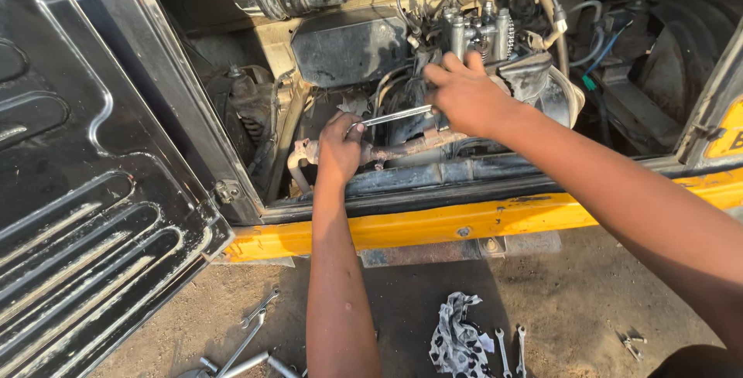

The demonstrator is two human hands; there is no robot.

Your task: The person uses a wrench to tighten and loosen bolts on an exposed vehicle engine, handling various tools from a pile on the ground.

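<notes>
Left hand (339, 150): closed on one wrench (392, 116) inside the engine bay (433, 76) | right hand (464, 95): fingers spread, steadying the wrench's far end | ground (573, 301): two spanners (511, 351), one patterned rag (457, 339)

Outdoor daylight, hard shadows. Sandy dirt ground (573, 301). Black ribbed hatch door (70, 215) swung open at left. Yellow body sill (433, 227) crosses middle.

Bright yellow body sill (433, 227) runs from nine o'clock to three o'clock. Black ribbed hatch door (85, 215) at nine o'clock. At six o'clock, a white rag (457, 339) with black blotches; silver spanner (395, 116) at centre.
</notes>
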